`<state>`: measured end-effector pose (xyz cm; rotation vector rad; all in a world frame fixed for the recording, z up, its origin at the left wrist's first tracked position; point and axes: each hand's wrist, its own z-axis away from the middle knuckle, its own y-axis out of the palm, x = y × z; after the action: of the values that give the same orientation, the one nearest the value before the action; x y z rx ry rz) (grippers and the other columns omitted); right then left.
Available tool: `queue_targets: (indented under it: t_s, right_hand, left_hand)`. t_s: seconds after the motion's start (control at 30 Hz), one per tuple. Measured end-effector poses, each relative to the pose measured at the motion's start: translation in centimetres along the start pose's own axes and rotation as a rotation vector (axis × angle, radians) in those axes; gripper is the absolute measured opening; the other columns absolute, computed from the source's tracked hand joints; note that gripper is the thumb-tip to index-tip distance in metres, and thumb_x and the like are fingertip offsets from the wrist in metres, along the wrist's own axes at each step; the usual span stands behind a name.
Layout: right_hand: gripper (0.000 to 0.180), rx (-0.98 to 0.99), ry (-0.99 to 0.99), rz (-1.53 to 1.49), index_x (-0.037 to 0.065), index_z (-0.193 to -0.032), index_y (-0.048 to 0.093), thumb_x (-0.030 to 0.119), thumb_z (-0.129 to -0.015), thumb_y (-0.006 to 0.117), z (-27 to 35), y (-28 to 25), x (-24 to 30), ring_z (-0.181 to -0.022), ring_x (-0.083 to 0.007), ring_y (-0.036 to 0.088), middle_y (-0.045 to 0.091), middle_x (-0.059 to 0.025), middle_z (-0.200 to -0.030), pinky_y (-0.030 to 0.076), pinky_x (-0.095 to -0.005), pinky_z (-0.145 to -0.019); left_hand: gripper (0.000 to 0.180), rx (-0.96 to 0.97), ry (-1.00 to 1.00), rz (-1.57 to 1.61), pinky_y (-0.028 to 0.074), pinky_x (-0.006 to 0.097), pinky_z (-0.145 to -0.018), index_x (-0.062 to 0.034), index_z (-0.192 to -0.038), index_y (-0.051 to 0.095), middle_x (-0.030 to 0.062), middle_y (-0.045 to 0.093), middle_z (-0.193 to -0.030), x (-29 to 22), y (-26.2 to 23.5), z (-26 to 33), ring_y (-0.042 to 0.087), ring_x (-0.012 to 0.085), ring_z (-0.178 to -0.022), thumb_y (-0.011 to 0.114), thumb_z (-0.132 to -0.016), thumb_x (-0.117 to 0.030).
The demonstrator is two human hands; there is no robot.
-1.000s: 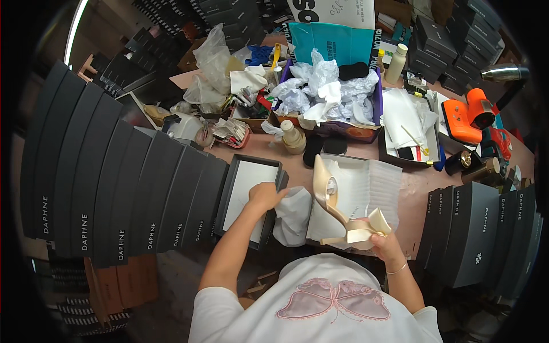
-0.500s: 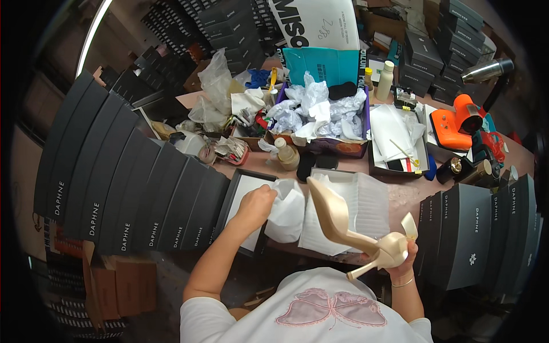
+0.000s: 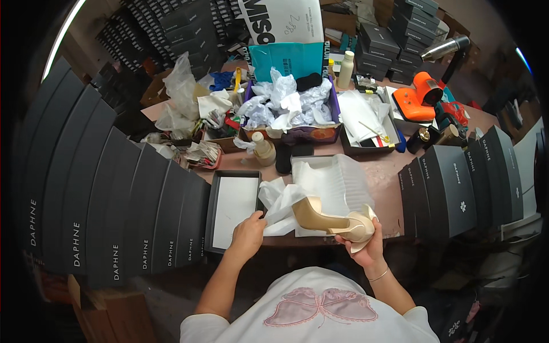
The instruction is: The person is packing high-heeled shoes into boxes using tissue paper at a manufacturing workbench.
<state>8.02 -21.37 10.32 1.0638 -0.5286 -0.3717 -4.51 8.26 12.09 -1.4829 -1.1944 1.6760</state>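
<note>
A beige high-heeled shoe (image 3: pixel 320 219) is tilted in my right hand (image 3: pixel 369 250), its pointed toe to the left. My fingers wrap round its heel end, where a pale bow-like strap sticks out. My left hand (image 3: pixel 247 235) is closed at the edge of crumpled white tissue paper (image 3: pixel 280 199), pinching its corner. Beneath the shoe is an open shoebox (image 3: pixel 306 162) lined with white paper and a translucent foam sheet (image 3: pixel 350 183). Just beyond my left hand lies a black box lid (image 3: pixel 215 211) with a white inside.
Rows of dark shoeboxes stand left (image 3: pixel 108 194) and right (image 3: pixel 449 188). Behind are a purple-edged box of crumpled paper (image 3: pixel 286 106), a squat bottle (image 3: pixel 263 150), black pads (image 3: pixel 284 159), a tray of papers (image 3: pixel 366 150) and an orange device (image 3: pixel 416 103).
My right hand has brought the shoe left, turning it flatter over the open box. My left hand has moved down, and the tissue paper has shifted and spread.
</note>
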Motion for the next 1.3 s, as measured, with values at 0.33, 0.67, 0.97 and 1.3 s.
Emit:
queue_targets:
  t_s: [0.33,0.67,0.97,1.3]
  right_hand:
    - [0.065,0.117,0.076,-0.215,0.01,-0.131,0.047,0.059,-0.09,0.04,2.2,-0.7,-3.3,-0.095,-0.0438,0.063,0.056,-0.0194,-0.123,0.061,-0.0367,-0.064]
    - [0.047,-0.051,-0.351,0.088,0.007,-0.128,0.046,0.036,-0.091,0.056,1.4,4.4,-3.7,-0.113,-0.0261,0.054,0.053,-0.012,-0.125,0.046,-0.0456,-0.096]
    - [0.051,-0.03,-0.326,-0.115,0.009,-0.128,0.047,0.04,-0.089,0.057,1.2,3.5,0.6,-0.114,-0.0242,0.054,0.056,-0.0075,-0.123,0.045,-0.0388,-0.098]
    - [0.059,0.174,-0.245,0.525,-0.003,-0.125,0.05,0.018,-0.074,0.072,5.0,-1.4,1.0,-0.106,-0.0222,0.059,0.059,-0.0117,-0.116,0.048,-0.037,-0.092]
  left_hand:
    - [0.015,-0.316,0.103,0.244,0.051,0.04,-0.074,0.0006,-0.095,0.065,0.0158,0.064,-0.094,-2.0,1.3,-1.1,0.062,0.0351,-0.083,0.059,-0.081,-0.004]
    - [0.038,-0.431,0.49,0.461,0.055,0.033,-0.075,0.0003,-0.109,0.064,0.0169,0.064,-0.107,-12.7,-0.7,0.2,0.066,0.0308,-0.09,0.057,-0.074,0.013]
    - [0.032,-0.483,0.532,0.551,0.056,0.031,-0.073,0.0,-0.102,0.066,0.0139,0.066,-0.106,-13.9,3.7,0.2,0.068,0.0271,-0.087,0.056,-0.075,0.013]
    - [0.08,-0.677,-0.014,0.939,0.04,0.035,-0.091,-0.0001,-0.139,0.031,0.0147,0.034,-0.142,-8.0,3.1,-0.6,0.052,0.0256,-0.111,0.059,-0.086,-0.054]
